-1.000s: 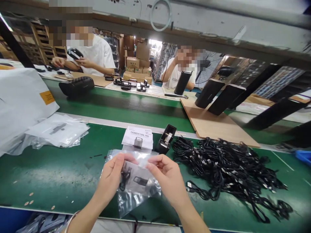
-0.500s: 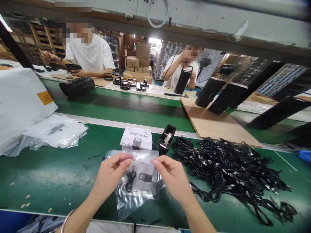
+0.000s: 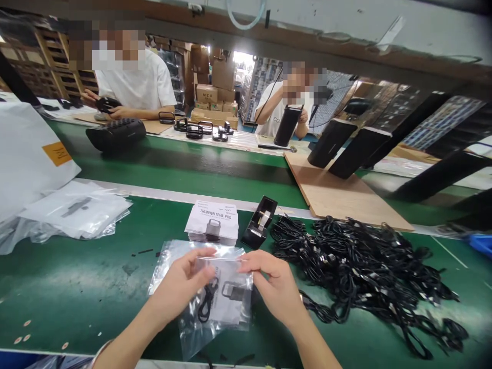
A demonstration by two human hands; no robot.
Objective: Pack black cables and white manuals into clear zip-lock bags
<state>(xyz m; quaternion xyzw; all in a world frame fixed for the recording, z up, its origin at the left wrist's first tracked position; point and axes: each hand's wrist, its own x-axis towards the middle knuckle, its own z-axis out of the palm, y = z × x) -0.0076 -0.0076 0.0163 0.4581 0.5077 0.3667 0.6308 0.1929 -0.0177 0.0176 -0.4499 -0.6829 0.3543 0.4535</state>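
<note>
Between my hands is a clear plastic bag with a printed manual and a coiled black cable inside. My left hand pinches the bag's top edge on the left, thumb against fingers. On the right, my right hand grips the same edge between thumb and fingers. Other clear bags lie flat under and beside my left hand. Just beyond my fingers sits a stack of manuals reading "THUNDER TRAIL PRO", with a black tape dispenser to its right.
A large heap of black cables covers the bench at right. Packed flat bags lie at left by a white sack. Black speakers stand on a wooden board. Two people work across the green bench.
Both hands still hold the bag's top edge; my left thumb and fingers have shifted right along it. The bag has tipped slightly, and the view has shifted a little.
</note>
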